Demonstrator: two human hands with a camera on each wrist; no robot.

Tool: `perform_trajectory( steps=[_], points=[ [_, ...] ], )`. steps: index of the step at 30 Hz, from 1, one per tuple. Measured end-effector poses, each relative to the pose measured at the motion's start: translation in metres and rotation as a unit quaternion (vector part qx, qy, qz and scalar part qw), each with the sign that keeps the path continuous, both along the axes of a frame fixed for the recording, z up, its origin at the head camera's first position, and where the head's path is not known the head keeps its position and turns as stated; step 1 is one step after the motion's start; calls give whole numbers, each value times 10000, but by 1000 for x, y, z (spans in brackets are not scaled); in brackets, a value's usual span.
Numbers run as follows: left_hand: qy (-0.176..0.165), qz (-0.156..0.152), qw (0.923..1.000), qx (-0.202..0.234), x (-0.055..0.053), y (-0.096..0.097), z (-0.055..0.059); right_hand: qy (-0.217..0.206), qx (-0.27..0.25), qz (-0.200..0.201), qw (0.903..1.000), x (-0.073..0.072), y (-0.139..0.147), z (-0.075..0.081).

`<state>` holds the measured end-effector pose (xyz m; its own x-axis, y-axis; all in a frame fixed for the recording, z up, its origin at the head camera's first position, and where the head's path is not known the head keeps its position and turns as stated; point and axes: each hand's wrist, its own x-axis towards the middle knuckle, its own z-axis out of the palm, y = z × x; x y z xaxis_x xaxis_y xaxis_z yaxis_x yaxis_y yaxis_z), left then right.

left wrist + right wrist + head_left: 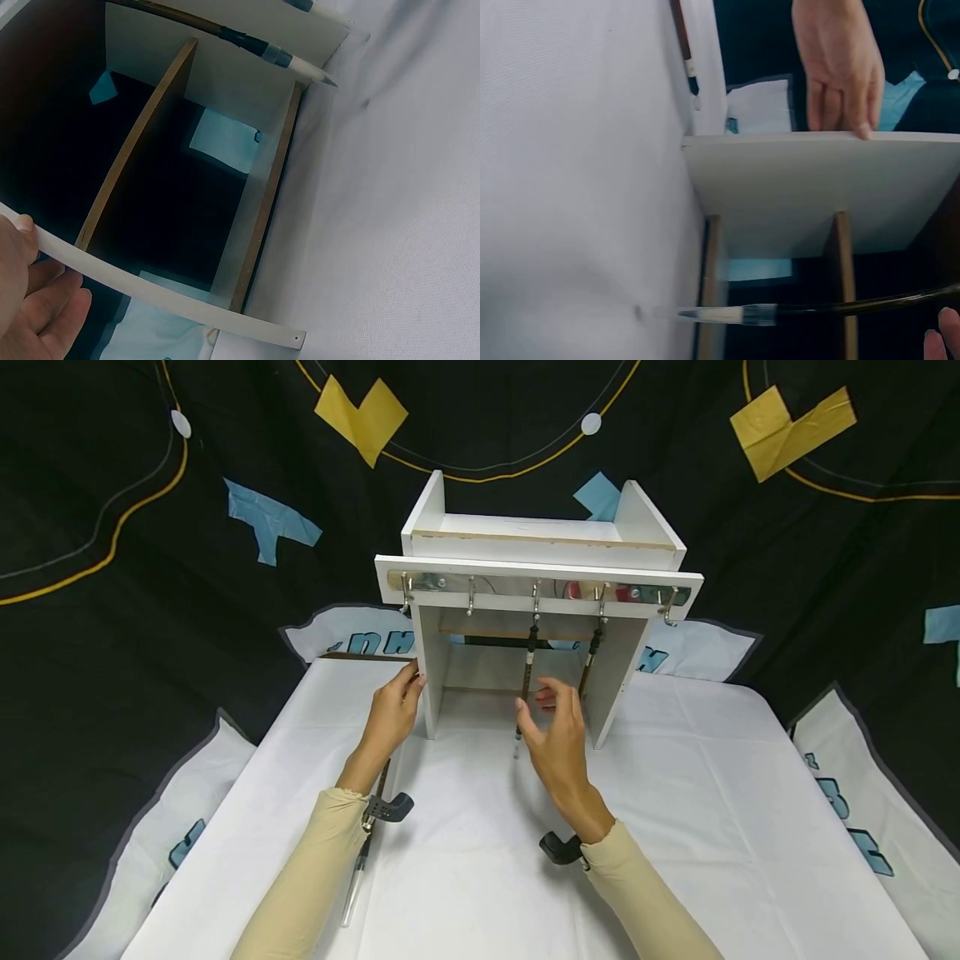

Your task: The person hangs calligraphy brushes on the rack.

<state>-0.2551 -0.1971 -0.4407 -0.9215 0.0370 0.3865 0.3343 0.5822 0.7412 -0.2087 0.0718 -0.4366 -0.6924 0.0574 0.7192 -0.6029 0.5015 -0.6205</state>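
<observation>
A white shelf unit stands on the table, with a row of metal hooks along its front rail. Two paintbrushes hang there tip down: one brush from the middle hook, another brush from the hook to its right. My left hand grips the front edge of the left side panel, thumb on the near side and fingers behind, as the left wrist view shows. Beside the middle brush is my right hand, fingers loosely bent and holding nothing. In the right wrist view its fingertips lie close to the brush's handle.
Under my left forearm a third brush lies on the white-covered table. The unit's upper compartment rises behind the hook rail. A black cloth with tape pieces hangs at the back.
</observation>
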Motion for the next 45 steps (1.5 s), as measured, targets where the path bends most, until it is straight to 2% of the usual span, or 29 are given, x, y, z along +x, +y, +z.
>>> perform_trajectory(
  steps=[5, 10, 13, 15, 20, 26, 31, 34, 37, 40, 45],
  points=[
    [0, -8, 10000, 38, 0, 1, -1, 680, -114, -168, 9975, 12, 13, 10],
    [50, -5, 10000, 44, 0, 2, -1, 1336, -448, -469, 9889, 18, 33, 22],
    [84, 12, 10000, 18, 0, 2, -1, 1531, -612, -648, 9842, 16, 49, 27],
    [72, 24, 10000, 7, 0, 1, -1, 1510, -683, -777, 9831, 14, 61, 28],
    [66, 12, 10000, 14, 1, 0, -2, 1040, -628, -1014, 9874, 5, 87, 24],
    [85, -15, 10000, 39, 1, -1, -2, 343, -494, -938, 9938, -8, 110, 15],
    [71, 5, 10000, 26, 0, 0, -1, -691, -198, -617, 9955, -17, 126, 15],
    [42, 23, 10000, 8, 0, 0, 0, -1446, 158, -200, 9892, -24, 137, 17],
    [39, 30, 10000, -21, 0, 0, -1, -1972, 405, 193, 9793, -30, 148, 20],
    [41, 19, 10000, -27, 0, 0, -1, -2258, 535, 385, 9719, -34, 155, 21],
    [39, -2, 10000, -27, 0, -1, -1, -2388, 703, 514, 9671, -36, 161, 20]
  ],
)
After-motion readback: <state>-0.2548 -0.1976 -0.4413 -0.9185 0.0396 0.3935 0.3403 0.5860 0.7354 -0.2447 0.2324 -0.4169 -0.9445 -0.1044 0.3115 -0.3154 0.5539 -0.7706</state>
